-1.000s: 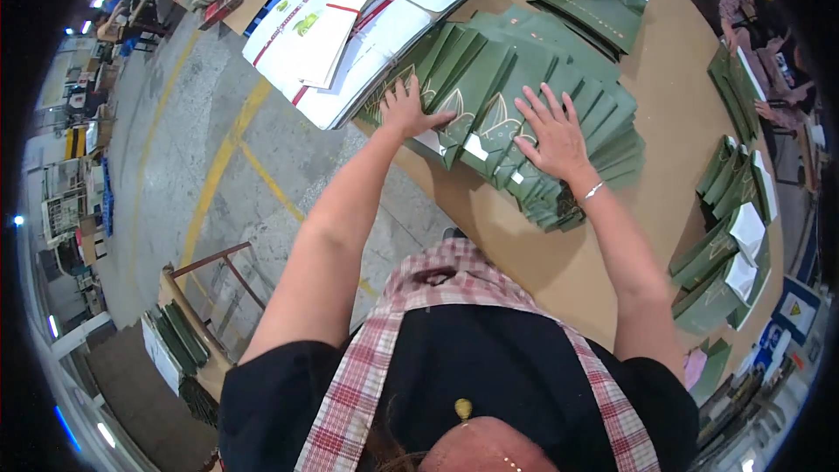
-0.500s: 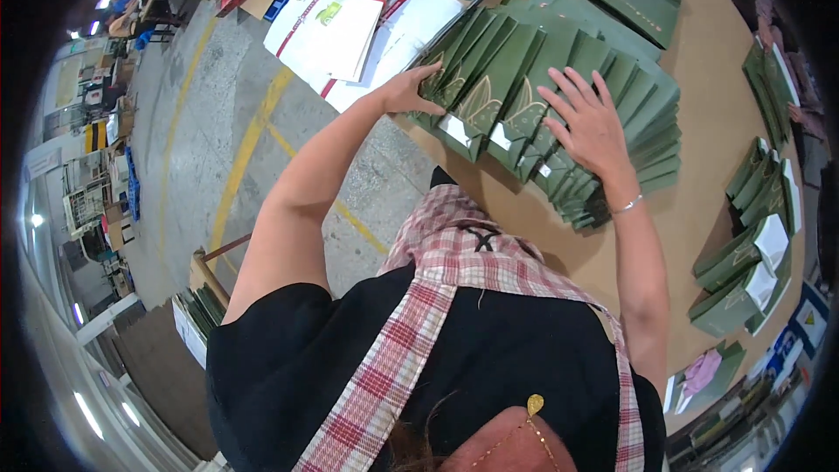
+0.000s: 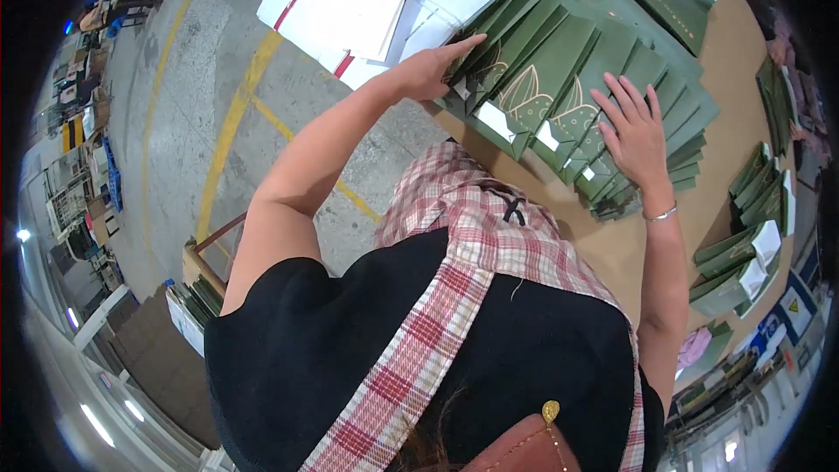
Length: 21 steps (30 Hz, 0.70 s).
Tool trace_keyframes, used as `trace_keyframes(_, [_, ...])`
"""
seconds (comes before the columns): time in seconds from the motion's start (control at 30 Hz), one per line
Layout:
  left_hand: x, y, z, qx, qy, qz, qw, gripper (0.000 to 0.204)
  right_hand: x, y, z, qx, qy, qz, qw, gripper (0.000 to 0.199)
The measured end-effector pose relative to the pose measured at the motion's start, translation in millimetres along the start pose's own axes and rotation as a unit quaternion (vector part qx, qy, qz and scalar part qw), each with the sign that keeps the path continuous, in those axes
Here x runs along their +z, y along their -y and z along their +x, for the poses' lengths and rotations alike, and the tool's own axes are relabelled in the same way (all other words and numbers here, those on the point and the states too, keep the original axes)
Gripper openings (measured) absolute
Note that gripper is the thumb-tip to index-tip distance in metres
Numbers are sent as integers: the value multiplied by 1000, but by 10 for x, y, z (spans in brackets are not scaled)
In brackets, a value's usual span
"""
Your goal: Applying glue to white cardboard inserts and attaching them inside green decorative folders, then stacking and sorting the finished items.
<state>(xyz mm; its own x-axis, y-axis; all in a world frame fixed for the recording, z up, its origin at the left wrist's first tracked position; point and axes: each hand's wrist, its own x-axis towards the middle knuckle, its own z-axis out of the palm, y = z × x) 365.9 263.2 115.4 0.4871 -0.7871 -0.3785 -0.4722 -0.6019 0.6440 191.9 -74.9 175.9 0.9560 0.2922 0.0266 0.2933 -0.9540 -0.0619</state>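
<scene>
A fanned pile of green paper bags [image 3: 551,61] with gold line drawings lies on the brown table in front of me. White patches show at several of the bags' near ends. My left hand [image 3: 428,72] is at the pile's left edge, its index finger stretched across the outermost bags and its thumb lower down beside them. The other fingers of that hand are partly hidden. Flat on top of the pile's right part rests my right hand [image 3: 636,140], fingers spread and touching the overlapping bags.
White packages [image 3: 341,0] with red strips lie beyond my left hand. Another green bag [image 3: 669,0] lies at the far right. More green bags [image 3: 734,267] stand along the table's right side. Grey floor [image 3: 205,79] with yellow lines is at left.
Both hands and the bag pile sit farther right in the picture, partly as the view has shifted. My left thumb and index finger are closer together. My right hand stays spread on the bags.
</scene>
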Motion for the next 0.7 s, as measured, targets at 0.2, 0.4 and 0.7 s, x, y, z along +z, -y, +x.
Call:
trace_keyframes(0.2, [-182,-168,-30,-66,87,-63,992,95,30,-20,-34,1,-10,8,1000,46])
trace_keyframes(0.4, [-127,-2,-12,33,43,-149,987,85,92,-78,-95,-1,-36,23,999,44])
trace_keyframes(0.7, [-57,-121,11,-38,37,42,998,45,167,-91,-130,-7,-80,55,995,48])
